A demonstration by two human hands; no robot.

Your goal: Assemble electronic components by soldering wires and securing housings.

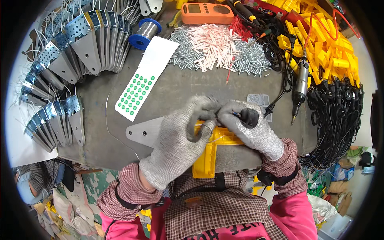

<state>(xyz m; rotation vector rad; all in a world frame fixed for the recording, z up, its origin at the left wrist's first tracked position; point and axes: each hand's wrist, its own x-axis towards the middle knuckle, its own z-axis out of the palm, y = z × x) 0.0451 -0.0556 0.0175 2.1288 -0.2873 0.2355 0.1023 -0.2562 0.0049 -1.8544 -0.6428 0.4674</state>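
Observation:
Both my hands wear grey knit gloves and meet above the bench's near edge. My left hand (180, 138) is closed, thumb and fingertips pinched near the right hand's fingertips. My right hand (250, 124) is curled closed too; a small dark bluish bit shows between its fingers. What the fingertips hold is too small and covered to name. Just below them sits a yellow plastic housing (205, 162), partly hidden by the gloves, with a thin white wire (217, 140) across it. A grey metal plate with two holes (140, 132) sticks out from beneath my left hand.
White sheet of green round stickers (136, 94); solder spool (146, 32); fanned metal brackets (86, 44) at left. Screws (184, 50), pale pink sleeves (212, 44) and an orange meter (207, 14) lie behind. To the right: electric screwdriver (300, 86), yellow housings (332, 48), black cords (336, 120).

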